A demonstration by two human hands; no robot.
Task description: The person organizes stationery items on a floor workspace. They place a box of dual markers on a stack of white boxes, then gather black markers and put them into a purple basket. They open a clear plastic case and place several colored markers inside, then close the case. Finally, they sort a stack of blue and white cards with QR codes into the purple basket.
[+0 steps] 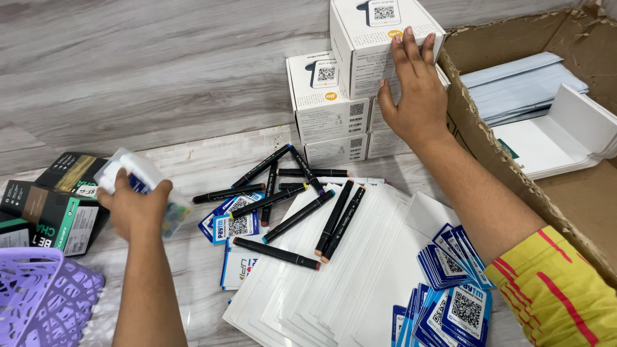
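The cardboard box (565, 193) is sitting open at the right, partly filled with white packets. The right hand (414, 96) is resting flat, fingers spread, on the top white carton (369, 38) of the stack. Black markers (295, 215) are lying unsorted on white sheets. The left hand (132, 209) is gripping a clear packet (138, 173).

The left hand (134, 207) closes its grip around a clear plastic packet (138, 175), lifted above the grey wood-grain surface (128, 71). The right hand (414, 90) lies flat against the top white box (379, 38) of a stack beside an open cardboard carton (578, 212). Black markers (289, 205) lie scattered over white envelopes (334, 289), near blue cards (450, 283), dark boxes (58, 205) and a purple basket (42, 295).
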